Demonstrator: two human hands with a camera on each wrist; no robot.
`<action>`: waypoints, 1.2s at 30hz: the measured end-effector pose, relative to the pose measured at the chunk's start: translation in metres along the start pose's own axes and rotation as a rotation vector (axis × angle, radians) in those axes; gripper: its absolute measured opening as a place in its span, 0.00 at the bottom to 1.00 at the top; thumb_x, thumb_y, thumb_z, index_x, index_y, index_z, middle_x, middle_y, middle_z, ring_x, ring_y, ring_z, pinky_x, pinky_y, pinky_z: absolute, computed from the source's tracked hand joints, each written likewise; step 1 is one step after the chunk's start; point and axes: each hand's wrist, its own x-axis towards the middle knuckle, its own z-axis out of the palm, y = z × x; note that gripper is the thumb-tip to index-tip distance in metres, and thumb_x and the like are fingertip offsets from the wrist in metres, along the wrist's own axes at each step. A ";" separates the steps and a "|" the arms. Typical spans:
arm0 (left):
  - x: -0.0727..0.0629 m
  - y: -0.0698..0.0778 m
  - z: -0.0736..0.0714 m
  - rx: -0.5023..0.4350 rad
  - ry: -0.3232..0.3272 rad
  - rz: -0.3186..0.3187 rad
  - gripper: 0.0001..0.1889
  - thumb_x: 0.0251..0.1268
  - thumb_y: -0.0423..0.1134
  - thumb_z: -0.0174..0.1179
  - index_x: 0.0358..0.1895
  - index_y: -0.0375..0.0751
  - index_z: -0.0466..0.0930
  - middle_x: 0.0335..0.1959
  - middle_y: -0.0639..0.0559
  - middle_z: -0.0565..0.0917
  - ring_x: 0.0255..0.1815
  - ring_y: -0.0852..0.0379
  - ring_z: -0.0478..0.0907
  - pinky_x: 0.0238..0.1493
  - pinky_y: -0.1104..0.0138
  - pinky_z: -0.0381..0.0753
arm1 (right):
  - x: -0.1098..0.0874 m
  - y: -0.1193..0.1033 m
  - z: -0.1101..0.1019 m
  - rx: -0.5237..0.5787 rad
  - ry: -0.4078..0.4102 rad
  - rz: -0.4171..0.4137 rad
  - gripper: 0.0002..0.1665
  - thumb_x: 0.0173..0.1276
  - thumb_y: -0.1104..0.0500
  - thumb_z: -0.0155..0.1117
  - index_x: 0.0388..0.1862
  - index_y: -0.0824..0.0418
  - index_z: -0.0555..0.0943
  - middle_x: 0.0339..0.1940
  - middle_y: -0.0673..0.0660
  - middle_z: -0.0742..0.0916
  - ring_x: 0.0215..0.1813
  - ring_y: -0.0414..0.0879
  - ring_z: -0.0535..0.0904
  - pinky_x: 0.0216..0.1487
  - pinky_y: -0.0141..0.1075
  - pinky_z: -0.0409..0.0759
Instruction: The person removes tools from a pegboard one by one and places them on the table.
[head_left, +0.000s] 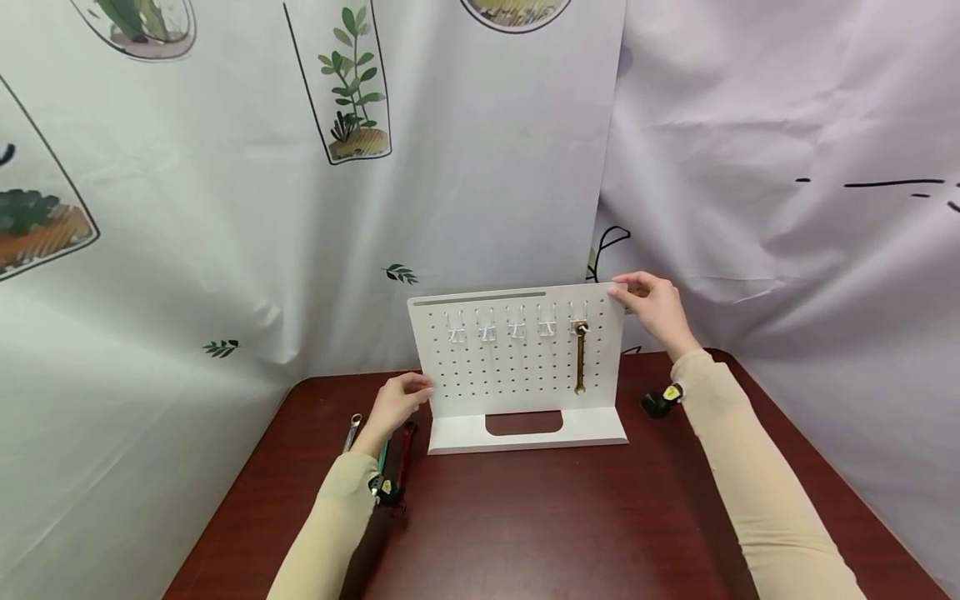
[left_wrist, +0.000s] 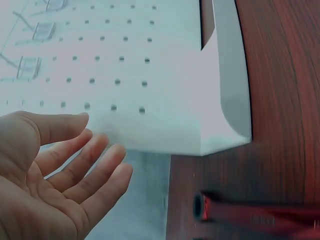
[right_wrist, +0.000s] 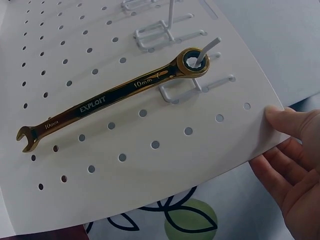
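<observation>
A white pegboard stand [head_left: 517, 375] is upright on a dark red table [head_left: 540, 517]. Several white hooks [head_left: 487, 329] run along its top row. A gold 10 mm wrench [head_left: 580, 357] [right_wrist: 115, 97] hangs by its ring end from the rightmost hook [right_wrist: 202, 55]. My right hand [head_left: 648, 302] [right_wrist: 292, 155] pinches the board's top right corner, thumb [right_wrist: 287, 120] on the front edge, fingers behind. My left hand [head_left: 401, 400] [left_wrist: 75, 165] is at the board's lower left edge [left_wrist: 150, 135] with its fingers straight and holding nothing.
Left of the stand, by my left wrist, lie a silver wrench [head_left: 352, 429], a red-handled tool [head_left: 407, 442] [left_wrist: 250, 212] and a green-handled one [head_left: 384, 454]. Printed fabric [head_left: 337, 167] hangs close behind the table and at both sides.
</observation>
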 end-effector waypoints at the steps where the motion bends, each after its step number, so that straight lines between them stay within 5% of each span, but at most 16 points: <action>1: 0.001 0.001 0.003 -0.004 0.001 0.007 0.10 0.68 0.34 0.65 0.49 0.35 0.85 0.45 0.43 0.87 0.43 0.50 0.84 0.41 0.61 0.85 | 0.000 0.000 0.000 0.002 -0.002 0.000 0.24 0.71 0.46 0.68 0.57 0.60 0.84 0.46 0.61 0.87 0.46 0.48 0.81 0.42 0.33 0.78; 12: 0.013 0.029 0.036 -0.034 -0.036 0.101 0.10 0.67 0.35 0.67 0.49 0.38 0.86 0.43 0.47 0.88 0.44 0.51 0.83 0.43 0.59 0.82 | 0.001 0.002 -0.002 0.007 -0.015 0.007 0.26 0.71 0.45 0.67 0.58 0.60 0.84 0.48 0.61 0.86 0.48 0.49 0.80 0.42 0.32 0.78; 20: 0.024 0.048 0.057 -0.112 -0.077 0.168 0.12 0.66 0.34 0.67 0.50 0.36 0.85 0.43 0.45 0.88 0.44 0.51 0.83 0.42 0.63 0.83 | 0.004 -0.004 -0.006 0.030 -0.086 0.016 0.26 0.72 0.45 0.67 0.59 0.62 0.83 0.49 0.62 0.87 0.47 0.50 0.83 0.49 0.44 0.82; 28: 0.028 0.066 0.080 -0.199 -0.142 0.197 0.13 0.67 0.33 0.66 0.52 0.33 0.84 0.45 0.43 0.87 0.44 0.51 0.84 0.41 0.64 0.84 | 0.010 -0.003 -0.011 0.032 -0.166 -0.018 0.26 0.72 0.46 0.67 0.58 0.64 0.83 0.48 0.64 0.88 0.44 0.49 0.85 0.42 0.31 0.82; 36: 0.031 0.085 0.107 -0.212 -0.190 0.205 0.14 0.67 0.34 0.66 0.54 0.35 0.84 0.46 0.44 0.88 0.47 0.51 0.84 0.47 0.63 0.82 | 0.011 -0.002 -0.012 0.031 -0.171 -0.003 0.22 0.73 0.48 0.66 0.56 0.62 0.83 0.47 0.63 0.89 0.42 0.47 0.86 0.40 0.31 0.83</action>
